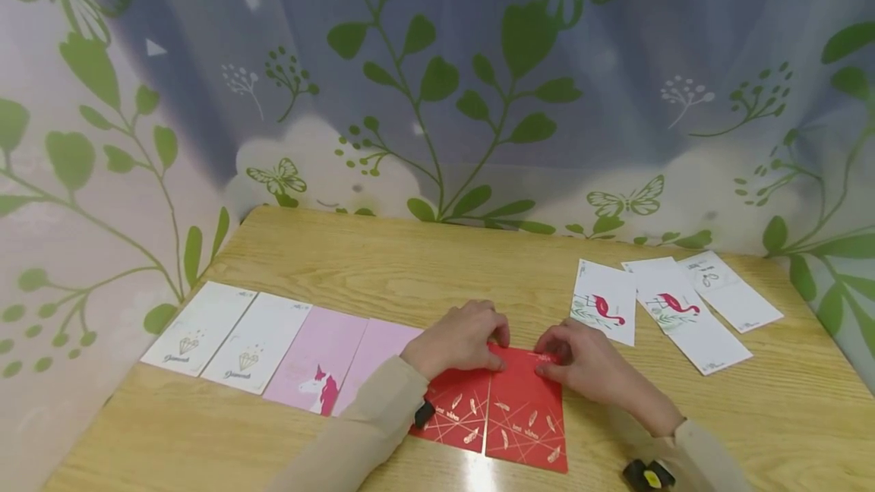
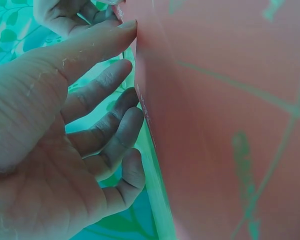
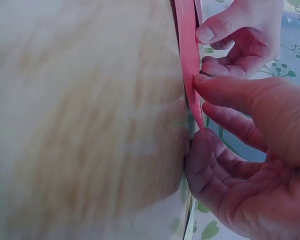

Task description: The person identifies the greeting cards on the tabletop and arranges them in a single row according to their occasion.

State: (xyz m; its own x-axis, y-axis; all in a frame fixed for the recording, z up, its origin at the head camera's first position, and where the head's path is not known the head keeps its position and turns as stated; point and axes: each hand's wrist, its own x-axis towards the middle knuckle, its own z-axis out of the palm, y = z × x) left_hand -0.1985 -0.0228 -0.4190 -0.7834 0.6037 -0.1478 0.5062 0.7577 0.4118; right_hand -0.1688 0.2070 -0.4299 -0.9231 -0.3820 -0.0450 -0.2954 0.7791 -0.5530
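Observation:
Two red cards with gold feather prints lie side by side at the table's front. At the top edge of the right red card (image 1: 526,416), my left hand (image 1: 461,336) holds the left corner between thumb and fingers. My right hand (image 1: 595,367) pinches its right corner, with the thumb (image 3: 225,90) on its face and fingertips at the edge. My left forearm covers part of the left red card (image 1: 451,416). In the left wrist view the left hand's other fingers (image 2: 122,135) are loosely bent beside the card edge.
To the left, two white diamond cards (image 1: 198,329) and two pink cards (image 1: 314,359), one showing a unicorn, continue the row. Several white cards (image 1: 690,317), some with flamingos, lie at the right. A leaf-patterned curtain (image 1: 437,97) hangs behind the wooden table (image 1: 383,257).

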